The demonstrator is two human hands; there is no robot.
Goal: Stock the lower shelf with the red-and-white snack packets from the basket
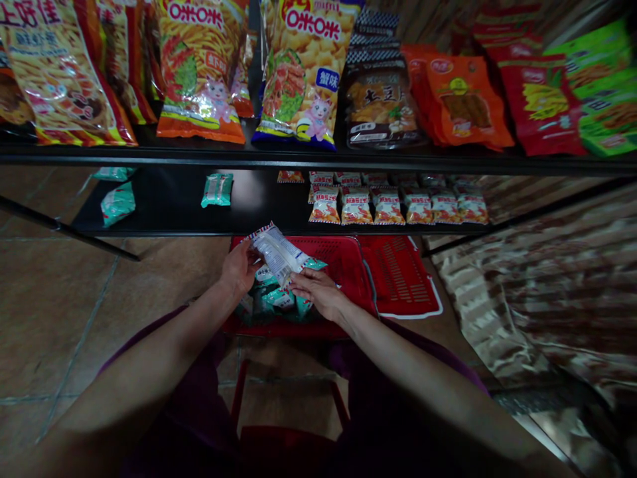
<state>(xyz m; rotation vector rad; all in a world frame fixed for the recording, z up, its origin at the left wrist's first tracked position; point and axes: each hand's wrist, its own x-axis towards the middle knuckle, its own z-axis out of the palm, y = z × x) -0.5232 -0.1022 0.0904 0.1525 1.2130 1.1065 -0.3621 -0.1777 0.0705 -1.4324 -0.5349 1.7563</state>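
A snack bag (279,251), its pale printed back facing up, is held over a red basket (355,265). My left hand (241,265) grips its left end, fingers partly hidden beneath it. At the lower right end, my right hand (318,289) closes on the bag's edge. Under the bag, several small teal snack packets (280,299) lie in the basket. On the lower shelf (174,206) beyond stand a teal packet (217,190) and, to the right, rows of small white-and-orange snack bags (356,204).
An upper shelf (298,158) crosses in front, carrying large snack bags (303,73), orange packets (462,99) and red packets (542,103). A second red basket (401,275) adjoins the first. Striped cloth (527,285) hangs at right. A red stool (286,435) is below me.
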